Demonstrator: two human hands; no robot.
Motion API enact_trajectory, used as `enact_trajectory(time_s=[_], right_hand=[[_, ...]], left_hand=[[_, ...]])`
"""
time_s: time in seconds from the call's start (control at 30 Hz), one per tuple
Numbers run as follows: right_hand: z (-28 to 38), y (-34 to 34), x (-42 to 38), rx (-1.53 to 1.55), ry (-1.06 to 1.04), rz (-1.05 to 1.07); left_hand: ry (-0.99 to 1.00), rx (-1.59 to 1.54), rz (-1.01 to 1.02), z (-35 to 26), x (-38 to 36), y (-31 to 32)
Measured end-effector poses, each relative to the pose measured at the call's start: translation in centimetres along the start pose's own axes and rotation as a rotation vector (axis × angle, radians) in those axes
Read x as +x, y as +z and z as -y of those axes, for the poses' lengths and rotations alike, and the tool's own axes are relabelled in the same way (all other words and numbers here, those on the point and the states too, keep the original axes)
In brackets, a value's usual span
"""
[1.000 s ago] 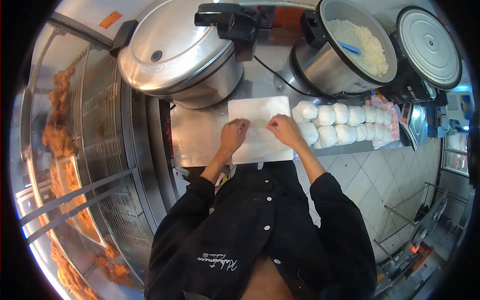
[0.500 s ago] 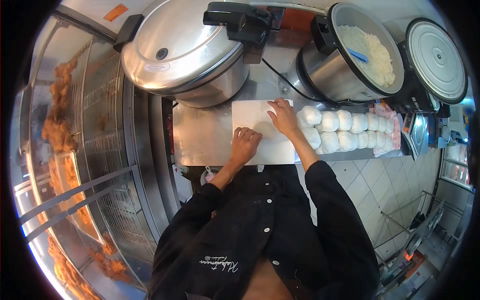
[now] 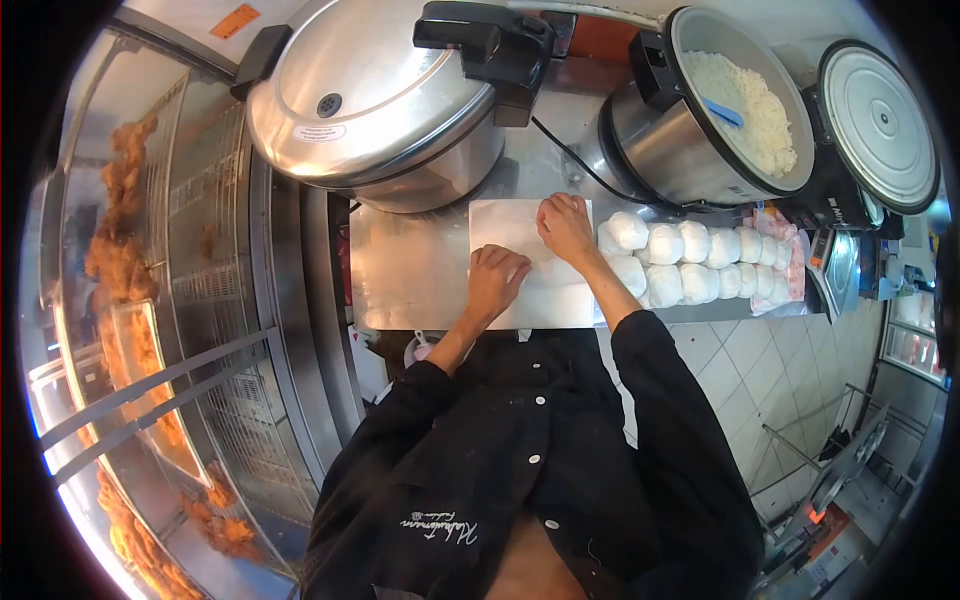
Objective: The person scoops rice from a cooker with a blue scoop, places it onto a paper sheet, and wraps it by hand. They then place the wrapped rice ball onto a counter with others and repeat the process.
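Paper sheet (image 3: 520, 265) under both flat hands

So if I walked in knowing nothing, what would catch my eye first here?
Probably the two hands, left hand and right hand, pressing flat on a white paper sheet on the steel counter. Just right of it lie two neat rows of white wrapped rice balls. Behind them, an open rice cooker full of white rice sits beside a big closed steel cooker.
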State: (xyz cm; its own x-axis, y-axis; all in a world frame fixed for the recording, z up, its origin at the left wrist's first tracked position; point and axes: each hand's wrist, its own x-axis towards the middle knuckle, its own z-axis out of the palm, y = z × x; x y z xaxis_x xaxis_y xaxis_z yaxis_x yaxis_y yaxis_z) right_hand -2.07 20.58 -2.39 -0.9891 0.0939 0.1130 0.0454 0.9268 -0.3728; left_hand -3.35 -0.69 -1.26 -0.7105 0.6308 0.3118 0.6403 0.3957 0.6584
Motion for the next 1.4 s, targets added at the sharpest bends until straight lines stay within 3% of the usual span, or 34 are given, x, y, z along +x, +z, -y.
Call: enact_trajectory(time_s=[0.07, 0.17, 0.37, 0.43, 0.57, 0.67, 0.73, 0.87, 0.97, 1.03, 1.2, 1.27, 1.4], right_hand=[[0.5, -1.0, 0.1, 0.010, 0.022, 0.056], [1.8, -2.6, 0.1, 0.061, 0.016, -0.071], [3.3, -4.7, -1.9, 0.064, 0.067, 0.179], [4.2, -4.5, -3.9, 0.086, -0.005, 0.036], [5.7, -4.2, -6.8, 0.125, 0.011, -0.030], [6.1, -4.4, -7.5, 0.067, -0.006, -0.017], [5.7, -3.6, -7.6, 0.057, -0.008, -0.031], [5.1, -2.7, -7.5, 0.036, -0.002, -0.032], [4.3, -2.2, -7.3, 0.089, -0.039, -0.075], [4.2, -2.8, -6.8, 0.077, -0.020, -0.114], [1.9, -4.7, -5.3, -0.071, 0.069, -0.193], [-0.2, -5.5, -4.8, 0.043, 0.112, 0.005], [-0.9, -9.7, -4.7, 0.035, 0.055, 0.040]], left_hand=[[-0.001, -0.022, 0.014, 0.0, 0.2, -0.3], [-0.007, -0.036, 0.035, 0.1, 0.5, -0.4], [-0.064, -0.025, 0.069, 0.2, 0.3, -0.4], [-0.113, -0.012, 0.029, 0.1, 0.3, -0.2], [-0.157, 0.021, 0.025, 0.7, -0.1, 0.3], [-0.067, 0.109, 0.018, 1.6, -0.7, 0.6], [0.095, 0.231, -0.121, 1.6, -1.1, 0.4], [0.144, 0.259, -0.184, 0.7, -0.1, -0.8], [0.178, 0.330, -0.090, 0.4, 1.5, -2.2], [0.219, 0.207, 0.137, 1.7, 1.9, -1.8], [0.322, 0.182, 0.132, 2.4, 1.5, -0.9], [0.328, 0.168, 0.123, 2.4, 1.5, -0.8], [0.308, 0.151, 0.090, 2.4, 1.2, -0.7]])
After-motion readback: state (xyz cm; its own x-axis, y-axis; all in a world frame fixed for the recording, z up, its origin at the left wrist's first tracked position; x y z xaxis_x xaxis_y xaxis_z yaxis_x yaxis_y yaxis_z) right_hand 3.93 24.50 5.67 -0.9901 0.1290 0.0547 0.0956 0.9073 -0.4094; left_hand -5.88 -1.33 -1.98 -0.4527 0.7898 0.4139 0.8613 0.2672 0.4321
